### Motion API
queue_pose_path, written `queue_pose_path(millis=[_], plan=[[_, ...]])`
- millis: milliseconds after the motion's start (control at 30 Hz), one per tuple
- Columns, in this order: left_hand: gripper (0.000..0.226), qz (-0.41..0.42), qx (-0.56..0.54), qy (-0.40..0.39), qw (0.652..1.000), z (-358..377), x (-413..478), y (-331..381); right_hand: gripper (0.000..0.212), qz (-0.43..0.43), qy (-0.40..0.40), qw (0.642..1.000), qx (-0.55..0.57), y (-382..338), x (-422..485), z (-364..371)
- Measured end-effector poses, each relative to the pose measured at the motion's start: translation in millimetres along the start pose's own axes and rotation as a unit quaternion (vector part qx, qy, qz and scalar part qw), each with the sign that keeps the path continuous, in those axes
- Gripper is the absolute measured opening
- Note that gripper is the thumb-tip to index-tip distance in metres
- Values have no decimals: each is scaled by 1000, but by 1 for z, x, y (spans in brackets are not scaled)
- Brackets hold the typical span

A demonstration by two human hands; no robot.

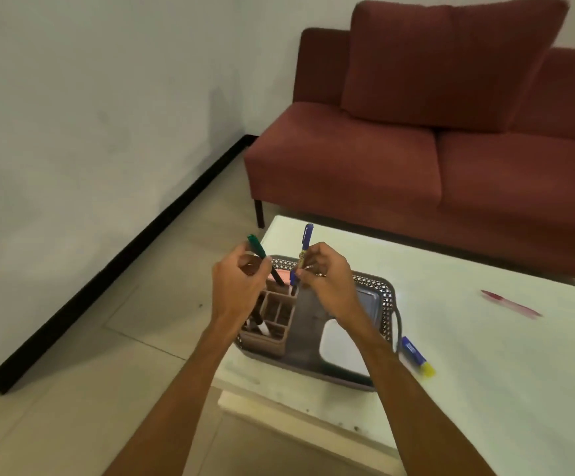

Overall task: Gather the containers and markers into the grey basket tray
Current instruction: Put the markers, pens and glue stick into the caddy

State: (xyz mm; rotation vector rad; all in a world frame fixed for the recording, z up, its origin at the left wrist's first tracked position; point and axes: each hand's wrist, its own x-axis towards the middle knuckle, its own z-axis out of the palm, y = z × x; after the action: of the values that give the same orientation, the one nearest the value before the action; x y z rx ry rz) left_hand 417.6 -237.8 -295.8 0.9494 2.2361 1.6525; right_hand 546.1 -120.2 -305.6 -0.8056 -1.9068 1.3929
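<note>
1. Basket (387, 297): grey plastic tray with a perforated lattice rim and a loop handle on its right side; sits at the near left corner of the bench (485, 338).
2. Organiser (272, 321): brown, rigid, split into small square cells; already stands in the left part of the basket. At least one dark marker sits in a near cell.
3. White box (339, 345): smooth, rounded corners, lying in the right part of the basket (partly hidden by the right forearm).
4. Green marker (262, 252): slim, dark barrel with a green cap; left hand (238, 286), grip pinching it, tip tilted down toward the organiser's far cells.
5. Blue marker (305, 245): slim barrel, blue cap upward; right hand (327, 280), grip pinching it mid-barrel, held near upright above the organiser.
6. Blue-yellow marker (418, 357): stubby, blue body with a yellow end; lies on the bench just beside the basket's right handle. Not yet gathered.
7. Red marker (511, 304): blurred, lying flat on the bench well apart to the right. Not yet gathered.
8. Progress, as judged: containers appear placed; two markers about to go in, two left outside.
</note>
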Motion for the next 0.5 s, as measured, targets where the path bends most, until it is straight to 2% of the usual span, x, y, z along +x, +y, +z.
queue_pose_path(millis=[67,267,500], plan=[[18,-3,12,15,1000,-18,5,-9,36,0,-14,1000,-24,1,4,23],[28,-49,50,2,998,-36,12,-34,30,-1,-8,991,-135,24,9,66],[30,-71,85,-82,990,-31,15,-51,28,14,-26,983,-182,45,16,86]])
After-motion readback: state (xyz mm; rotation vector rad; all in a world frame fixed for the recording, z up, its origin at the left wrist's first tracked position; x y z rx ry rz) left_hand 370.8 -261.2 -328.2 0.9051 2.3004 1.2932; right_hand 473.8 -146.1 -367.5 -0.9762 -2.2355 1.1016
